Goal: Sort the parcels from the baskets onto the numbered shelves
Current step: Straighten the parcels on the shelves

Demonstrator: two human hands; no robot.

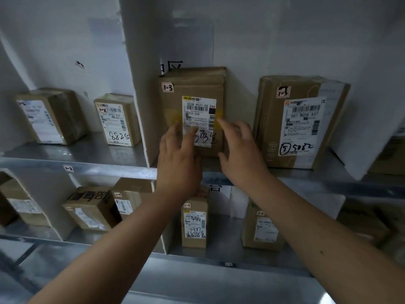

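Two metal shelves (92,150) hold brown boxes, split by white dividers (140,88). On the upper shelf a tall parcel (192,88) marked 1-3 stands upright beside a wider box (300,121). Both hands are spread open with fingers apart: the left hand (178,159) touches the parcel's white label (199,113), the right hand (240,148) its lower right edge

A white wall (285,40) rises behind everything, bearing a pale rectangular sheet (192,36) with dark printed characters at its lower edge. White upright divider panels (140,88) stand out from it, one further right (368,128).
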